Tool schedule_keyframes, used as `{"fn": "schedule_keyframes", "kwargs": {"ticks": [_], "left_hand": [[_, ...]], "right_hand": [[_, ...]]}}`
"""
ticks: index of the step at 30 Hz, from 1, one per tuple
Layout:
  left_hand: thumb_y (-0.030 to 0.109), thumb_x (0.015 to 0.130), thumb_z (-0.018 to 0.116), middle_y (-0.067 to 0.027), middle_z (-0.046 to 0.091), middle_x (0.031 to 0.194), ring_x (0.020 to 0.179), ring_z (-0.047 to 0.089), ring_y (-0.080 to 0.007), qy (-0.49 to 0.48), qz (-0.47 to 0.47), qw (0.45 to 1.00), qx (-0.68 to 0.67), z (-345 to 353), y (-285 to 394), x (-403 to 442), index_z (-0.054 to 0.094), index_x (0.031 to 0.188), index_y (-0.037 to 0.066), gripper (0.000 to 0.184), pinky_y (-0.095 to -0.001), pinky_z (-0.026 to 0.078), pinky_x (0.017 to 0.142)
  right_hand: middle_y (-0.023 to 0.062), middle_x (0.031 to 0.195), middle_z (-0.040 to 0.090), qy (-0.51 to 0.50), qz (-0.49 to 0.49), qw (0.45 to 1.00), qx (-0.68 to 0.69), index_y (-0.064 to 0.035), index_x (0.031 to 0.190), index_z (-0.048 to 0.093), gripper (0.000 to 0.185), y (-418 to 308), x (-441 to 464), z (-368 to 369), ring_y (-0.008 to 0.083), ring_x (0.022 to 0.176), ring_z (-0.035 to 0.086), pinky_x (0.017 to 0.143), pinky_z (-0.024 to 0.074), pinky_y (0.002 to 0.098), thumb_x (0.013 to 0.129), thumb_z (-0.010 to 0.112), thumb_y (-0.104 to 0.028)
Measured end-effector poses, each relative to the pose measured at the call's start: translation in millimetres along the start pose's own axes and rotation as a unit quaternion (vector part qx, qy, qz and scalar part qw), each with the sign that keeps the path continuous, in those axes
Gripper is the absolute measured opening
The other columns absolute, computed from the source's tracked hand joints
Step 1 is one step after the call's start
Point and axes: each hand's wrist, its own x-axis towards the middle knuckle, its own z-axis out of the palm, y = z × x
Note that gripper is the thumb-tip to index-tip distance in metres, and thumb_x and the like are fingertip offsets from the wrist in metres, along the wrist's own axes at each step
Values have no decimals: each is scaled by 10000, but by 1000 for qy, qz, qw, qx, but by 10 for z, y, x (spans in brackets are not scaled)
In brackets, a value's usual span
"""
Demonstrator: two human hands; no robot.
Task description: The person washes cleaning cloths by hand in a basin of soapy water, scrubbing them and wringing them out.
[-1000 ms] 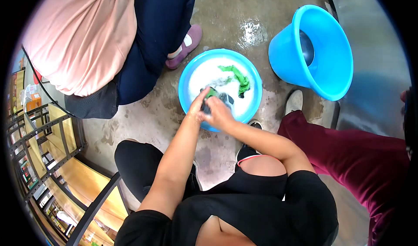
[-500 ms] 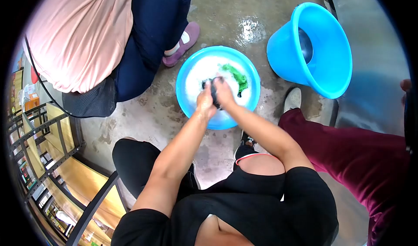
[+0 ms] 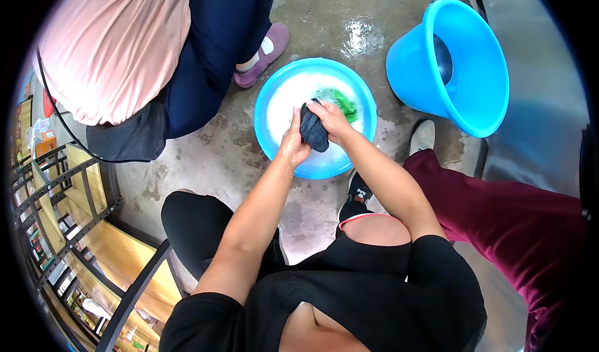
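A bunched dark cloth (image 3: 314, 129) is held between my two hands above a round blue basin (image 3: 263, 137) of white suds. My left hand (image 3: 293, 145) grips the cloth from its left side, thumb pointing up. On the other side, my right hand (image 3: 332, 120) is closed on the cloth's upper right part. A green cloth (image 3: 344, 105) lies in the suds, just beyond my right hand. The undersides of both hands and of the dark cloth are hidden.
A tall blue bucket (image 3: 441, 71) with a dark round object inside stands tilted at the right. A person in a pink top (image 3: 118, 46) is at the upper left; another person's maroon trouser leg (image 3: 486, 208) is at the right. Metal-framed shelves (image 3: 93, 227) stand at the left.
The dark cloth has come up out of the suds and shows more fully between my hands. My hands have moved from close together to either side of it.
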Motion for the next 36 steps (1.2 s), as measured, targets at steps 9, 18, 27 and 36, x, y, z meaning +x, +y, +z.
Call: {"fn": "schedule_keyframes", "kwargs": {"ticks": [9,18,27,36], "left_hand": [[381,754,677,-173,403,1276,1128,441,-322,-229,-169,958,-28,114,90,-294,349,1279,127,669,-384,469,732],[108,723,639,-97,542,906,737,526,-175,-202,-243,949,0,245,107,-308,513,1013,79,318,-182,355,443],[64,731,570,-6,415,513,343,348,-101,-87,-86,953,278,340,-84,-181,492,732,72,78,-252,216,308],[341,736,543,-206,615,911,913,555,-379,16,144,724,675,223,-330,-20,632,880,104,291,-451,422,806]], "right_hand": [[123,1099,573,-332,-75,931,-133,-4,1051,565,304,-514,-148,57,205,1043,526,894,424,335,842,548,-225],[30,798,557,-264,-13,953,-145,-9,1075,564,268,-613,-231,118,97,762,518,739,432,247,832,561,-120],[-1,679,464,-129,-98,918,-363,-52,856,492,91,-356,-60,118,87,622,432,599,397,251,862,403,-70],[116,655,538,39,-219,792,-569,-46,776,518,125,-82,0,52,221,633,533,625,432,353,796,398,-68]]}}
